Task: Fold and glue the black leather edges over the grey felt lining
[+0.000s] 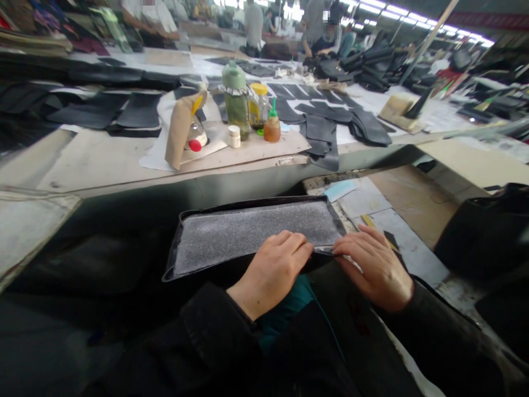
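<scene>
A flat panel (248,231) with a grey felt face and a black folded border lies across my lap, below the table's front edge. My left hand (275,273) rests on its near edge, fingers curled and pressed onto the black border. My right hand (374,267) meets it from the right, its fingertips pinching the same border at the panel's near right corner. Both hands touch the edge almost fingertip to fingertip. Dark sleeves cover both wrists.
The worktable (99,160) ahead carries a green bottle (236,99), a yellow-lidded jar (259,105), a small brown glue bottle (272,125), a folded brown paper piece (179,129) and several black cut pieces (330,118). Other people stand far behind. A black bag (487,231) sits right.
</scene>
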Available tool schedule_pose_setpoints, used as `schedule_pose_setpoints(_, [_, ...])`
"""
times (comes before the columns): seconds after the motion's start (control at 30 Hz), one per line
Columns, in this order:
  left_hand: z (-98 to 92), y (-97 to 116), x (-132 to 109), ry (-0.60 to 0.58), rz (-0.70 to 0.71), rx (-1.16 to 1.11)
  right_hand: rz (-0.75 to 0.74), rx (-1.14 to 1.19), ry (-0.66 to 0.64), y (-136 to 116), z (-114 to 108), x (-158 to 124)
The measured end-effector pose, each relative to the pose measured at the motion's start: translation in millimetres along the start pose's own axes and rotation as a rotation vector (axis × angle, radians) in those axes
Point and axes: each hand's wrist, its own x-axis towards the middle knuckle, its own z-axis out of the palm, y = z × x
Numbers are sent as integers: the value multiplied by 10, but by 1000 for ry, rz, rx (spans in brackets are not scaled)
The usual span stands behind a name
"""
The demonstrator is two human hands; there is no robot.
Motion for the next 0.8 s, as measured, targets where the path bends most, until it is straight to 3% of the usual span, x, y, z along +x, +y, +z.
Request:
schedule_pose_setpoints(0.37, [2,-78,-18,55,88,-64,-46,-52,-103,-8,-106,47])
schedule_pose_setpoints(0.5, [10,-71,12,61,10,-91,-22,-26,-151,43,-122,120])
schedule_pose_setpoints(0.8, [-9,11,115,69,-181,-183,179,9,-33,150,43,91])
